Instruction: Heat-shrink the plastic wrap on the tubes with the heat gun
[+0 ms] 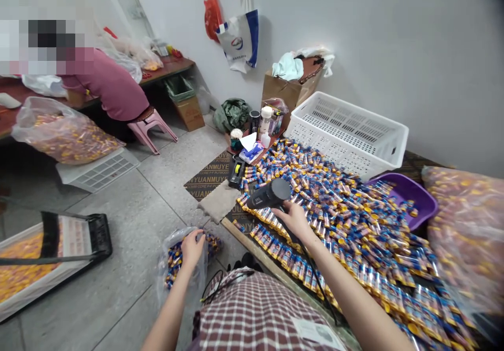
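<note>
1. Head view: just off centre toward 5 o'clock, the right hand (297, 224) is holding a black blow dryer (264, 198) over the tabletop (241, 215), its fingers wrapping around the handle.
2. The barrel is lying along an 8-to-2 o'clock axis, its wide round end facing 2 and its other end pointing to 8.
3. A black cord (314, 272) is trailing from the handle toward 5 o'clock.
4. Along the near edge, a row of wrapped tubes (292, 260) is running from 10 toward 4 o'clock, the tubes lying crosswise to that line.
5. At 7 o'clock, the left hand (192, 250) is reaching over a clear bag (161, 268) of wrapped pieces, its fingers bunching together; I cannot tell whether they are gripping anything.
6. Toward 4 o'clock, a loose heap (334, 204) is spreading, with a purple tray (430, 204) lying at 3.
</note>
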A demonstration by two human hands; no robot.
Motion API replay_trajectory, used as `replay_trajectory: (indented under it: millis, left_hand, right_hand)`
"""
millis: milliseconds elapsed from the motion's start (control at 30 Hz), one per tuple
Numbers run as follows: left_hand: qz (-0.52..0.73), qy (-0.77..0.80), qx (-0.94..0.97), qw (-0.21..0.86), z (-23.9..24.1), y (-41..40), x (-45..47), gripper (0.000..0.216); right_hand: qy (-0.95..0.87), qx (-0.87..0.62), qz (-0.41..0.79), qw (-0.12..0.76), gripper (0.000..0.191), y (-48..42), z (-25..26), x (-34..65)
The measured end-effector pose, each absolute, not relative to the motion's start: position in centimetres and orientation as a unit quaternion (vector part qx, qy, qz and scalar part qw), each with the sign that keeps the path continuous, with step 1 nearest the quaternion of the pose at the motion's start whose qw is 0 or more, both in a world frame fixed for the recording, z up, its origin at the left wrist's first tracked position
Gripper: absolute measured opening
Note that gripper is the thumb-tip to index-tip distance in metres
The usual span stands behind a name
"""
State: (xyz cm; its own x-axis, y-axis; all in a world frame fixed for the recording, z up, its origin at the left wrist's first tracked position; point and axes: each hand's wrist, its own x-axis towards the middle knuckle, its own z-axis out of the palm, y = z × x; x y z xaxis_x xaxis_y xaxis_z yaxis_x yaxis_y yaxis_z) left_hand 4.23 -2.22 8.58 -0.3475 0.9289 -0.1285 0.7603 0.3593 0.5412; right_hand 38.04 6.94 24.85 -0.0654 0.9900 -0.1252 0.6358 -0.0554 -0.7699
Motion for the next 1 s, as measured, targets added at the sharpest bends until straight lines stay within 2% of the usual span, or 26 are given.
replay_trajectory:
  millis: [200,367,500,567,767,1000]
  left_hand:
    - [0.171,0.763,0.566,0.261,8.2,-0.1,4.8,0.024]
    - [0.158,0.712,0.619,0.291,8.8,4.0,7.6,0.024]
    - [0.139,0.673,0.659,0.306,9.7,6.7,10.7,0.025]
    - [0.129,0.656,0.677,0.308,10.0,7.7,12.2,0.025]
    - [0.082,0.664,0.674,0.313,11.0,10.5,15.7,0.027]
    - [0.097,0.655,0.685,0.304,11.2,12.1,19.0,0.030]
  right_hand:
    - [-0.570,-0.699,0.345,0.260,0.039,-0.6,27.2,46.7]
    - [-0.467,-0.818,0.266,0.206,0.044,-8.0,28.0,53.7]
    - [-0.429,-0.865,0.191,0.177,0.044,-10.4,28.1,54.7]
    - [-0.430,-0.857,0.201,0.200,0.043,-9.8,27.7,53.2]
    - [-0.435,-0.747,0.354,0.356,0.041,-4.2,25.3,45.9]
    - [-0.434,-0.746,0.344,0.369,0.038,-4.5,24.4,46.6]
